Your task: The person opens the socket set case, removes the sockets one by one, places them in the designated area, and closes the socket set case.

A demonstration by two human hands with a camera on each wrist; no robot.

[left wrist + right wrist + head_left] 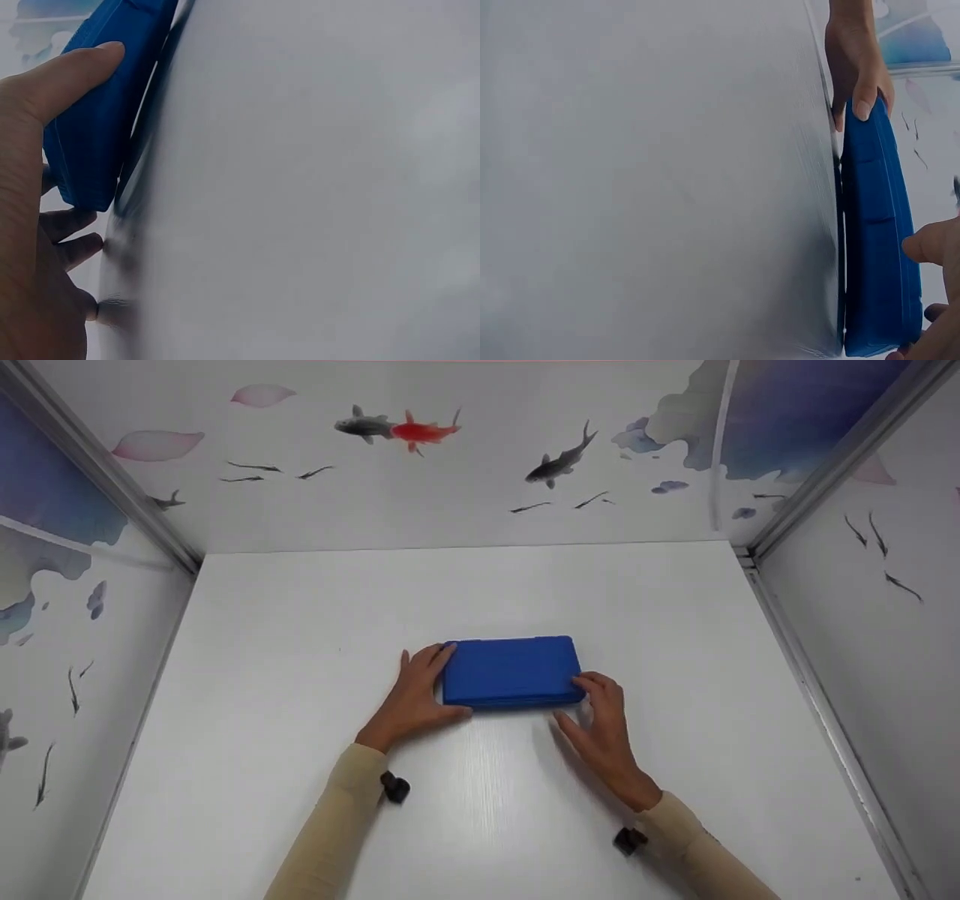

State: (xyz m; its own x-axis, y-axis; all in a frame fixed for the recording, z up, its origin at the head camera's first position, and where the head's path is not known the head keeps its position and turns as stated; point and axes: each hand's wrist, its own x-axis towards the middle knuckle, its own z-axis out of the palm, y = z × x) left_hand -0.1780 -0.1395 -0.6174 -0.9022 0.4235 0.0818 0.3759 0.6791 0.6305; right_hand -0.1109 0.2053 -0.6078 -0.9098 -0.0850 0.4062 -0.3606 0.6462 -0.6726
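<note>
A closed blue plastic case (513, 670), flat and rectangular, sits at the middle of the white table (480, 810). My left hand (412, 690) grips its left end, the thumb on the near side and the fingers round the far left corner. In the left wrist view that thumb (90, 67) presses the case's side (94, 142). At the right end, fingertips of my right hand (606, 731) touch the case, while its thumb stands off the near edge. A thin light gap shows beneath the case (874, 217) in the right wrist view. Its contents are hidden.
White panels with painted fish enclose the table at the back (480, 487), left (112, 660) and right (847, 660). Metal rails (825, 712) run along the sides. A small black device (395, 787) is worn at each wrist.
</note>
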